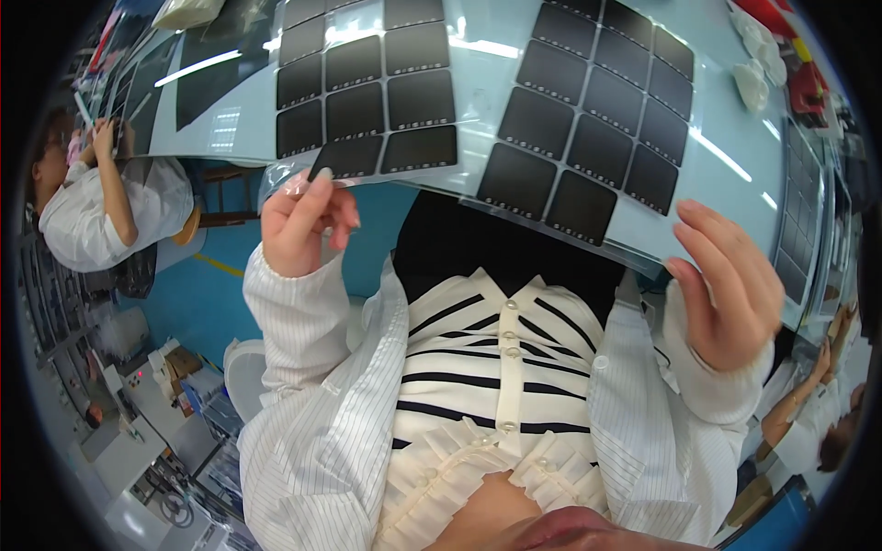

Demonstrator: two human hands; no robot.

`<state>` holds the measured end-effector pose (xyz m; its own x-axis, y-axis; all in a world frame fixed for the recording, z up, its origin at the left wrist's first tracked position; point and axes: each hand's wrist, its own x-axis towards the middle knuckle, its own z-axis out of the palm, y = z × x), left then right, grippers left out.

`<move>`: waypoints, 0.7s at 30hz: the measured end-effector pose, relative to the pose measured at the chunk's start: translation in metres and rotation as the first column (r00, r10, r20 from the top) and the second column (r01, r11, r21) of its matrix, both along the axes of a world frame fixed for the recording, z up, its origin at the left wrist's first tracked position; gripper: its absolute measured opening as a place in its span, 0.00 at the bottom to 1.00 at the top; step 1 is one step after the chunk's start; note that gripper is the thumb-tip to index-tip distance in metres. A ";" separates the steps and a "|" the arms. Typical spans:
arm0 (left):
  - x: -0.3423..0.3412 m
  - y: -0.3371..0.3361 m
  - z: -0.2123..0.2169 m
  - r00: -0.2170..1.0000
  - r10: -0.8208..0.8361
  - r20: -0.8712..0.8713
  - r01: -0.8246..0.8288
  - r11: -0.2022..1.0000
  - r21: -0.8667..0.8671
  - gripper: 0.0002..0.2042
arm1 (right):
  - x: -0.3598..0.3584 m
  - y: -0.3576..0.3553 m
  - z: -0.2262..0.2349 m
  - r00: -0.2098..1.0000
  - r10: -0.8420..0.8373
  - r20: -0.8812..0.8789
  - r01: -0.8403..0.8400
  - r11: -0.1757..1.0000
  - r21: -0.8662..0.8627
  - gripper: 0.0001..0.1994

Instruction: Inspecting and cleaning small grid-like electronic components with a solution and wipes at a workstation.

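On the table's near edge lie two groups of dark rectangular panels with small light marks along one edge. In the left group, one dark panel (346, 157) sits askew from its neighbours (421, 148). My left hand (308, 216) pinches that panel's near left corner between thumb and fingers. Clear film (280, 174) shows beside these fingertips. My right hand (730, 285) is raised beyond the near right corner of the right group of panels (581, 207). Its fingers are stretched, apart from the thumb, and hold nothing.
The pale glossy tabletop (487, 69) reflects ceiling lights. Crumpled white material (753, 83) and a red object (808, 87) lie at the far right. A person in white (119, 216) works at the left; another person's arm (808, 376) shows at the right. A wooden stool (225, 197) stands left.
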<state>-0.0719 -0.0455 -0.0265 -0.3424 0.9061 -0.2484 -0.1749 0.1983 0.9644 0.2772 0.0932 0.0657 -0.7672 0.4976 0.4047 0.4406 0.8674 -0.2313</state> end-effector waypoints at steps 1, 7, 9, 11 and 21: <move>0.000 0.000 -0.001 1.000 -0.011 0.012 0.011 1.000 0.007 0.16 | -0.005 -0.001 0.009 1.000 0.003 -0.030 -0.004 1.000 -0.021 0.11; 0.001 0.000 -0.012 0.996 0.001 -0.091 0.019 0.975 0.220 0.12 | -0.088 0.012 0.011 0.923 0.344 -0.171 -0.373 0.910 -0.183 0.12; 0.001 0.000 -0.017 0.992 0.017 -0.127 0.020 0.960 0.280 0.12 | -0.129 0.015 -0.010 0.909 0.355 -0.217 -0.399 0.890 -0.218 0.12; -0.001 0.002 -0.019 0.993 0.013 -0.118 0.028 0.939 0.344 0.12 | -0.163 0.013 -0.025 0.910 0.367 -0.194 -0.407 0.879 -0.248 0.13; -0.008 0.023 -0.017 0.936 0.121 -0.332 0.089 0.828 0.553 0.10 | -0.191 0.016 -0.042 0.890 0.369 -0.268 -0.414 0.900 -0.136 0.06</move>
<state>-0.0796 -0.0225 -0.0438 -0.3245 0.8450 0.4250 0.1836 -0.3844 0.9047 0.0863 0.1094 0.0236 -0.8115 0.2586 0.5239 -0.0112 0.8896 -0.4566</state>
